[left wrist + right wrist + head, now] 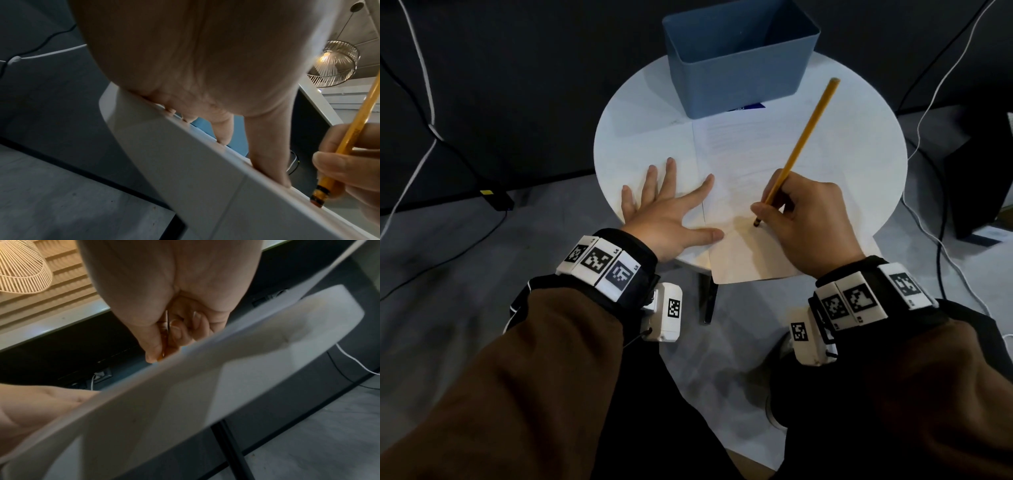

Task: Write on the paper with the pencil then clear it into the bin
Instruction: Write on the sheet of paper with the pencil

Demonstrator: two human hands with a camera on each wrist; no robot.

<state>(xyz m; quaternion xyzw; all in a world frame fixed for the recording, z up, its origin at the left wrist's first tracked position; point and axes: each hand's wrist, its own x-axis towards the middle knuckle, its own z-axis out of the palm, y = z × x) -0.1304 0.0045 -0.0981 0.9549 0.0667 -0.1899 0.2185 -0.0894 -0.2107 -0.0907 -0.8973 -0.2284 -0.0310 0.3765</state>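
A white sheet of paper [739, 154] with a centre fold lies on the round white table [640, 113], and its near edge hangs over the table's front. My left hand [671, 202] lies flat on the sheet's left half with the fingers spread. My right hand [768, 207] pinches a yellow pencil [804, 133] low on its shaft. In the left wrist view the pencil [353, 133] has its metal band and eraser end down on the paper. A blue bin [739, 58] stands open at the table's far edge, apart from both hands.
Black and white cables [424, 102] run over the grey floor on both sides. A dark box [983, 178] stands to the right of the table. A black table leg [709, 301] drops below the front edge, near my knees.
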